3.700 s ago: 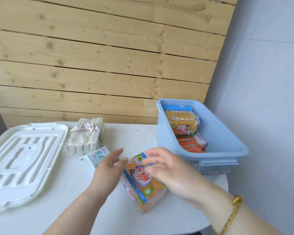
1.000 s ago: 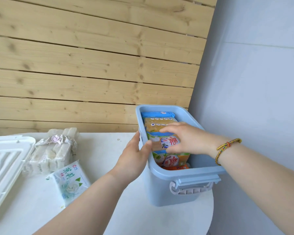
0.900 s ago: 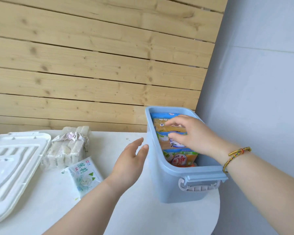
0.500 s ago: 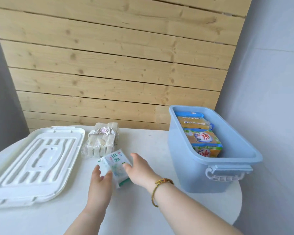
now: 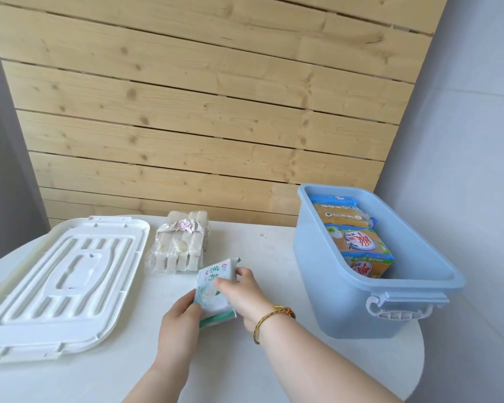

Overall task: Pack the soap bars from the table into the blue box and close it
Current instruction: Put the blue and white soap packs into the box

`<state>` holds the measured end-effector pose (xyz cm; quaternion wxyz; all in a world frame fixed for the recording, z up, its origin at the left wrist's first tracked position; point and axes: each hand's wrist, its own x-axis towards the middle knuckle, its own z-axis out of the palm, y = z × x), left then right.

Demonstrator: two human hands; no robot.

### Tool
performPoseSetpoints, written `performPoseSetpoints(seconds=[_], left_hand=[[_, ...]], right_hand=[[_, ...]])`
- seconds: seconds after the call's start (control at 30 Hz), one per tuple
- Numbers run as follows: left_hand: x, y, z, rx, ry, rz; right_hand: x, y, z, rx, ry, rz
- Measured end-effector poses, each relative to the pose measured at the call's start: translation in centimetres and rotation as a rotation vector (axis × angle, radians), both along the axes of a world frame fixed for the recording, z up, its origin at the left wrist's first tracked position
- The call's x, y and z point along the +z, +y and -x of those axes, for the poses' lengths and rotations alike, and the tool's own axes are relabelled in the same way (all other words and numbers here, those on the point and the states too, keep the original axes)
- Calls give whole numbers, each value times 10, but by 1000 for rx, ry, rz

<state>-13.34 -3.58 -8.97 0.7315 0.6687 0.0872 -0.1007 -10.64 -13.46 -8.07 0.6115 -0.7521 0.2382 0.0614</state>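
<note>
Both grips held the white-and-green soap pack [image 5: 216, 289] just above the counter [image 5: 128, 373]: left grip [image 5: 181, 324] at its near-left corner, right grip [image 5: 245, 295] across its right side. The open blue box [image 5: 346, 301] stood to their right.

Bare forearms, no sleeves. Right wrist: thin braided cord bracelet [image 5: 269, 320], yellow-green strands, small red-orange knot.
</note>
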Motion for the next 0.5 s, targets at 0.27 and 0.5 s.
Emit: performPoseSetpoints(seconds=[0.27, 0.5], left_hand=[[43, -9, 17, -126, -229, 255], [83, -80, 31, -355, -468, 156]], right_hand=[[65, -35, 28, 97, -272, -34], [141, -123, 74, -67, -482, 440]])
